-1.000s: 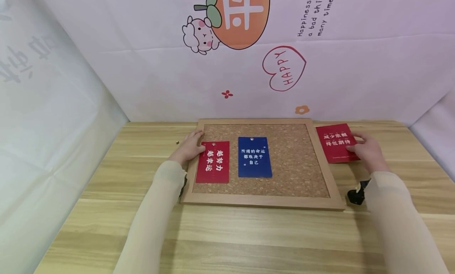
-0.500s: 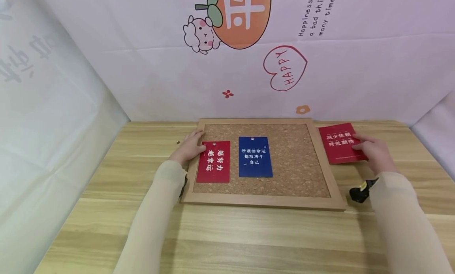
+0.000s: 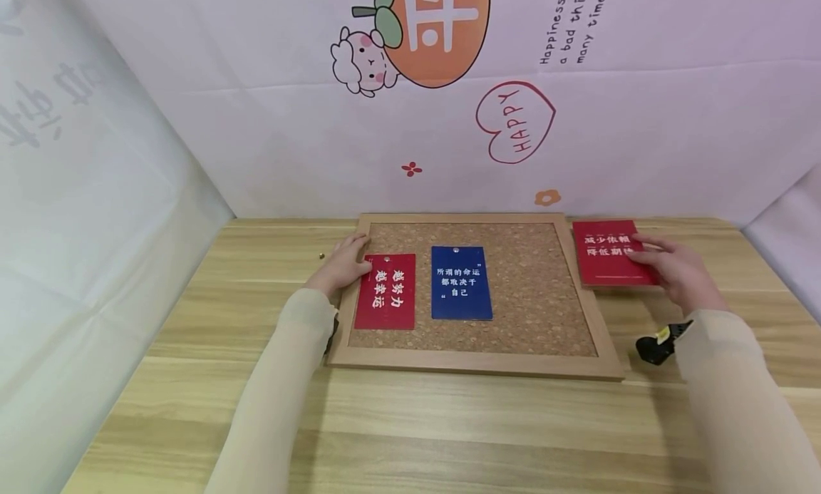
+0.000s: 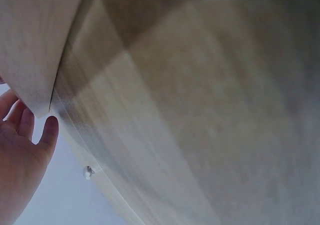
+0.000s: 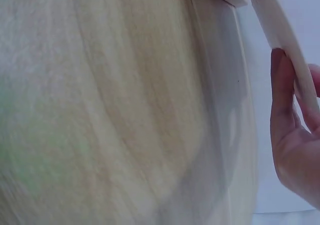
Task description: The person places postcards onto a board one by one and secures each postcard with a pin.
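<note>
My right hand [image 3: 685, 271] pinches a stack of cards [image 3: 608, 259] with white lettering on its red top card, just right of the framed cork board [image 3: 539, 301]. Seen edge-on in the right wrist view, the stack [image 5: 285, 40] is pale and sits between thumb and fingers, above the wooden table. At the board's left edge rests my left hand [image 3: 340, 267], its fingers on the wooden frame and the thumb reaching a pinned red card [image 3: 386, 294]. Beside that card, a blue card [image 3: 460, 284] is pinned at its top edge.
A small metal pushpin [image 3: 321, 256] lies on the wooden table [image 3: 449, 430] left of the board; the left wrist view shows the pin [image 4: 88, 172] too. White printed cloth [image 3: 288, 145] hangs behind and at the sides. A black wrist device [image 3: 661, 344] sits under the right cuff.
My right hand first slid right with the stack of cards, then raised and turned it a little so its edges line up more with the board. The left hand and the board stay put.
</note>
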A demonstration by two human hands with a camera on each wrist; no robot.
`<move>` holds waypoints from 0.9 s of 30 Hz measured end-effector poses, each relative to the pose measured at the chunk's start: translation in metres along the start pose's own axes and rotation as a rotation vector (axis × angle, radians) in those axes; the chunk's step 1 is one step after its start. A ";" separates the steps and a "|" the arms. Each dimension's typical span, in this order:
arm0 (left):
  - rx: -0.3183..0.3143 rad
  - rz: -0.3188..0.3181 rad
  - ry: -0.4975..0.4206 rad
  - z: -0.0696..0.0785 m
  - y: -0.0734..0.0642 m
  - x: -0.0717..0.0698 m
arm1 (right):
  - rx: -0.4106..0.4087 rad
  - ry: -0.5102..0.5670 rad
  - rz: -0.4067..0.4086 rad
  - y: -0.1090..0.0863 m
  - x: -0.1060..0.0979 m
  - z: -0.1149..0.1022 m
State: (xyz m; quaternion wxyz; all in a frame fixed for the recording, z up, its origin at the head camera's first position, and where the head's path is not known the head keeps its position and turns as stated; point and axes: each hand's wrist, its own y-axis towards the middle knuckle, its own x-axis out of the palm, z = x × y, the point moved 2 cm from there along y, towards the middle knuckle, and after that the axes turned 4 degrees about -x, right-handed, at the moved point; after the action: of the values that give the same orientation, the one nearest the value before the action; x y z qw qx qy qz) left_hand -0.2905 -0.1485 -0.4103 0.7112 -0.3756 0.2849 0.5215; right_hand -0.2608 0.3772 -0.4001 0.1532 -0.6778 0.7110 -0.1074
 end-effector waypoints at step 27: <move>0.003 -0.005 -0.001 0.002 -0.002 -0.002 | -0.161 -0.425 -0.211 0.004 0.048 -0.009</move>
State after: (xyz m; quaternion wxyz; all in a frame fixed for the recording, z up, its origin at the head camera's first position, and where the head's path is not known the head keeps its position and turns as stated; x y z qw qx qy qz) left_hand -0.2887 -0.1478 -0.4072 0.7132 -0.3748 0.2844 0.5196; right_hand -0.2698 0.3291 -0.3969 0.2328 -0.7657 0.5944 0.0792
